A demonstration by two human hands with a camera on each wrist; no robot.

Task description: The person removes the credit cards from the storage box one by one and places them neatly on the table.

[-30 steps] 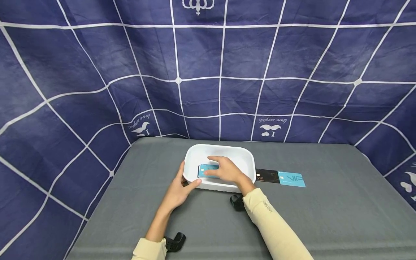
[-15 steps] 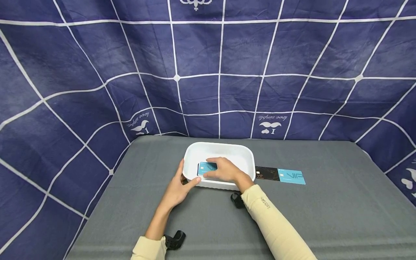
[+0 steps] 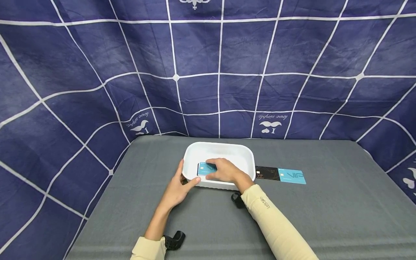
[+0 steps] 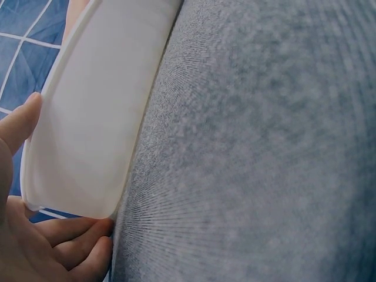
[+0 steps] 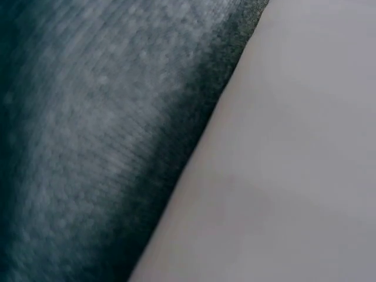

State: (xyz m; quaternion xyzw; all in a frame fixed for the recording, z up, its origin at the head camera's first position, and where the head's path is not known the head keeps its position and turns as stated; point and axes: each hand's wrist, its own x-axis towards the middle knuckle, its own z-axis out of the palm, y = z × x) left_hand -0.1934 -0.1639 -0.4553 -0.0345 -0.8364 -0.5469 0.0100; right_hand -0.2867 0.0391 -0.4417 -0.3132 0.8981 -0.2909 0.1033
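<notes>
**A:** ok so where's the card at?

**B:** Inside the white tub [image 3: 214, 185], towards its left end. It's a blue card [image 3: 205, 169] lying flat, with a dark edge peeking out along its left side, so maybe there's another one underneath. Its long axis runs side to side, same as the tub's.

**A:** which hand's closer?

**B:** Right hand [image 3: 229, 171] for sure, it's in the tub and covers the card's right part. From there the uncovered bit pokes out left. Thumb and finger are apart, one by each long edge, but can't tell if they're squeezing. The right wrist view doesn't show the fingers at all. Left hand [image 3: 177, 187] has the tub's near left corner, thumb on the rim, fingers curled at the base.

**A:** any writing?

**B:** "VIP" on the black card [image 3: 268, 173] just right of the tub, and a big "VIP" on the second blue card [image 3: 292, 176] beyond it, touching. Curtain [image 3: 195, 54] behind the tub says "love simple", upside down. Right sleeve [image 3: 276, 224] has lettering too small for me.
</notes>
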